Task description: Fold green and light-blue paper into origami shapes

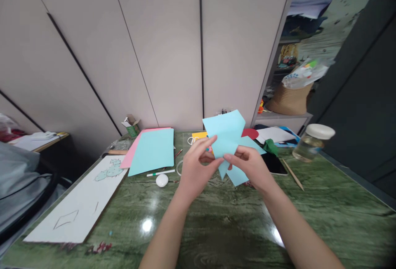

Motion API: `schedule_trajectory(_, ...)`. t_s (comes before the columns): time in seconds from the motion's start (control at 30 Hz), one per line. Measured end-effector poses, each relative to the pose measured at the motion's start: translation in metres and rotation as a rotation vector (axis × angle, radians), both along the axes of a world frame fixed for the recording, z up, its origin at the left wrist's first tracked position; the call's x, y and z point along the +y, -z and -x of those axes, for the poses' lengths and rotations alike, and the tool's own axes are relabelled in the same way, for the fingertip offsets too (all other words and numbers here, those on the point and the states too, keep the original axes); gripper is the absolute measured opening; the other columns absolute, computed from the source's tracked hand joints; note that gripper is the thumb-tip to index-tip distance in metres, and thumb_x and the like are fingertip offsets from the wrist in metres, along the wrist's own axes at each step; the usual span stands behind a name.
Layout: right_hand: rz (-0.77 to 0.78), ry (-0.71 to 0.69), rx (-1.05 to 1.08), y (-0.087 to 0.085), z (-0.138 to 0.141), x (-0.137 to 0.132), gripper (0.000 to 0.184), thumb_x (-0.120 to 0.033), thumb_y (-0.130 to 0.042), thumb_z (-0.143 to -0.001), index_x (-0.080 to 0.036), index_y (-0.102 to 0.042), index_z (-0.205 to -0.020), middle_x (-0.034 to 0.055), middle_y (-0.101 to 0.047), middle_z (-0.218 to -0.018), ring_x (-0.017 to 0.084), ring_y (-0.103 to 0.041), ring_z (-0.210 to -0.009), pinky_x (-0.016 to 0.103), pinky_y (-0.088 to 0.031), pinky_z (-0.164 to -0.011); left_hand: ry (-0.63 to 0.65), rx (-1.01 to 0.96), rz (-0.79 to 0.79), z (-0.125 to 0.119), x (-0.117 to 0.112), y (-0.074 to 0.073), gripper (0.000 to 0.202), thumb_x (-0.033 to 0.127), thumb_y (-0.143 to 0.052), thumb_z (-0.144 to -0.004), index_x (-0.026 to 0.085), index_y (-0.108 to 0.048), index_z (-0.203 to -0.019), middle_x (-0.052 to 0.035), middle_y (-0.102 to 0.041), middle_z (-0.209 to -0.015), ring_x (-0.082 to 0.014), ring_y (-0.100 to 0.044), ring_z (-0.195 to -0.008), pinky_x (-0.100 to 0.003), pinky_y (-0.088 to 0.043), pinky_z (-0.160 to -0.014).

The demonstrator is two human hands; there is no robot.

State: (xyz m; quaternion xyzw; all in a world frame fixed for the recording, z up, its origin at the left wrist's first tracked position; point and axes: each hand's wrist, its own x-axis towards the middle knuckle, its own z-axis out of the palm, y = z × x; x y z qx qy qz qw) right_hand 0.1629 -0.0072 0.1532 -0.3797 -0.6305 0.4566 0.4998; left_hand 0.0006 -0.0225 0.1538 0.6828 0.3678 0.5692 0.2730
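Above the middle of the table, a folded sheet of light blue paper [225,130] is held up, its lower end narrowing to a point. My left hand [199,163] grips its left edge, thumb near the lower middle and a finger along the side. From the right, my right hand [249,163] pinches the paper with its thumb close to the left thumb; its other fingers are partly hidden behind the sheet. More light blue paper [237,177] lies on the table behind and below the hands.
Light blue sheets [154,151] over pink paper [128,159] lie left, near a green-white marker [161,173], a white mouse-like object [162,180] and a board with a cactus drawing [80,203]. Rightward are a dark tablet or phone [274,163], a wooden stick [293,174] and a lidded jar [312,143].
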Motion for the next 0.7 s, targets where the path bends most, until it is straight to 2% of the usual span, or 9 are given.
schedule_trajectory(0.3,-0.007,0.04,0.022,-0.0002,0.0006,0.0005,0.026,-0.04,-0.068,-0.072,-0.019,-0.06,-0.058,-0.0019,-0.058,-0.051,0.013,-0.051,-0.046,0.026,-0.04,-0.047,0.101,0.032,0.09,0.0007,-0.0007,0.0009,0.067,0.015,-0.067,-0.073,0.033,-0.043,-0.132,-0.0077,-0.043,-0.126,-0.007,-0.059,-0.069,-0.025,-0.057,-0.065)
schedule_trajectory(0.47,-0.002,0.043,0.042,0.0004,0.0012,0.001,0.025,-0.04,-0.068,-0.072,-0.018,-0.062,-0.061,-0.0013,-0.059,-0.053,0.013,-0.052,-0.048,0.026,-0.041,-0.048,0.139,0.073,0.125,0.0015,-0.0029,-0.0019,0.074,0.013,-0.068,-0.071,0.036,-0.037,-0.135,-0.0072,-0.038,-0.13,-0.0074,-0.059,-0.073,-0.024,-0.057,-0.065)
schedule_trajectory(0.57,0.01,0.022,0.079,0.0018,0.0018,0.0008,0.022,-0.039,-0.069,-0.071,-0.017,-0.067,-0.072,0.0009,-0.066,-0.064,0.016,-0.059,-0.058,0.028,-0.045,-0.055,0.155,0.107,0.126,0.0017,-0.0033,-0.0025,0.075,0.013,-0.068,-0.072,0.035,-0.035,-0.135,-0.0075,-0.037,-0.13,-0.008,-0.058,-0.075,-0.024,-0.057,-0.065)
schedule_trajectory(0.7,0.055,-0.035,0.232,0.0086,0.0031,0.0031,0.027,-0.033,-0.072,-0.07,-0.018,-0.068,-0.092,0.005,-0.071,-0.094,0.022,-0.064,-0.083,0.032,-0.049,-0.072,0.2,0.174,0.12,0.0012,-0.0041,-0.0028,0.075,0.011,-0.066,-0.073,0.036,-0.034,-0.136,-0.0083,-0.033,-0.135,-0.0067,-0.056,-0.071,-0.025,-0.056,-0.065)
